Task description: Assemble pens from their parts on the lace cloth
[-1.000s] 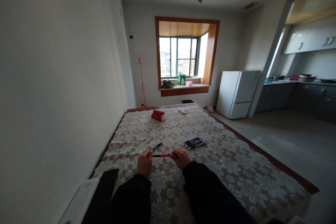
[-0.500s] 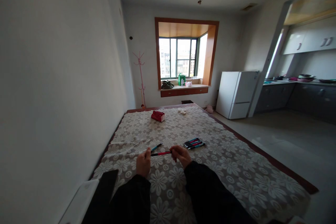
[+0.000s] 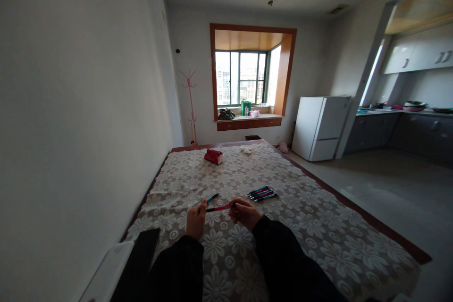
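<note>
Your left hand point(image 3: 196, 219) is closed, gripping one end of the red pen point(image 3: 221, 207) above the tablecloth point(image 3: 219, 264); a blue pen point(image 3: 213, 196) shows just beyond; the red packet point(image 3: 212, 156) lies farther back, contents hidden; your right hand point(image 3: 247, 213) curls its fingers loosely at the pen's other end, near several pens point(image 3: 262, 193)

One table point(image 3: 419, 255), two hands, left hand point(image 3: 196, 219) and right hand point(image 3: 247, 213), and it's one red-and-black pen point(image 3: 220, 207) between them! One blue pen point(image 3: 213, 197) shows just past the left. Over toward the table's right edge, a bunch of pens point(image 3: 262, 193), four at least, packed too tight for an exact tally! Up near the far edge, one red packet point(image 3: 213, 156), one small white item point(image 3: 246, 150).
</note>
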